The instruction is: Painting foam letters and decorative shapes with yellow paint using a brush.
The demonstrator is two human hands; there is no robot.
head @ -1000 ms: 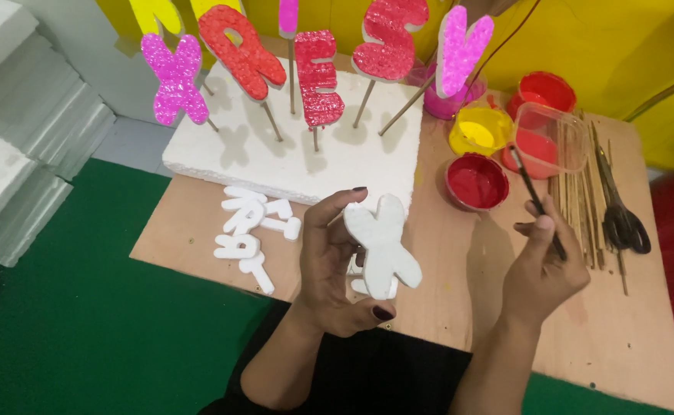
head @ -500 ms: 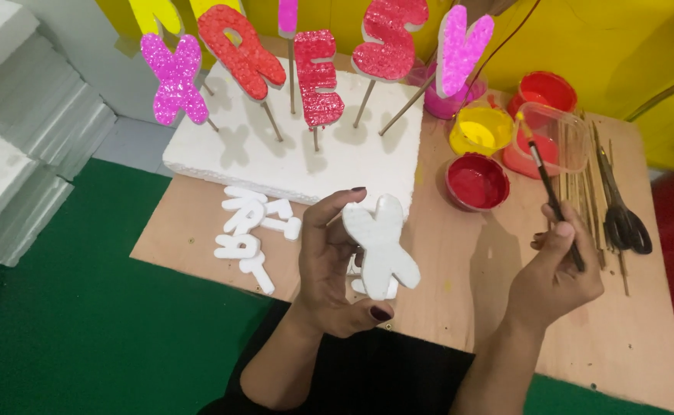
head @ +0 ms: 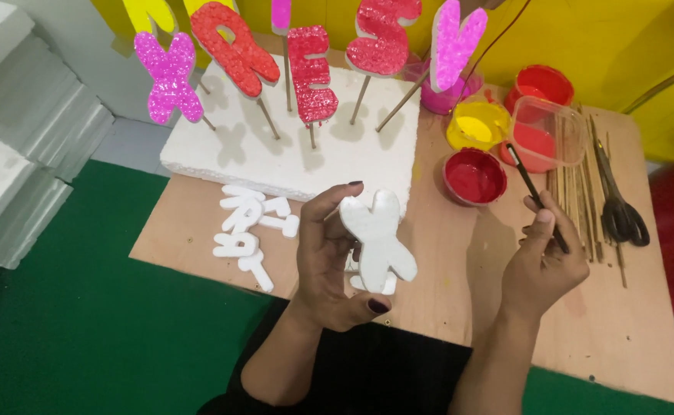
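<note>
Here, left hand [head: 329, 261] closed around a white foam letter [head: 379, 240], an X shape, held upright above the near edge of the board [head: 629, 338], flat face turned toward the right hand so the surface sits open to the bristles. Right hand [head: 543, 265] pinched on a thin dark brush [head: 535, 194], tip angled up toward the paint, just over the red pot [head: 474, 175]. Close by at the far right corner: a yellow pot [head: 477, 125], a second red pot [head: 543, 83], a clear tub [head: 546, 132] with red inside, all kept within reach of the brush hand. Along the right edge, a row of bamboo sticks [head: 579, 207] and black scissors [head: 620, 204]. At the far left, a white foam block [head: 337, 157] serving as a drying rack, with 5 glittered letters [head: 310, 73] in red and pink standing on sticks pushed into it. Beside its near edge, a small heap of unpainted white letters [head: 248, 230] lying flat.
</note>
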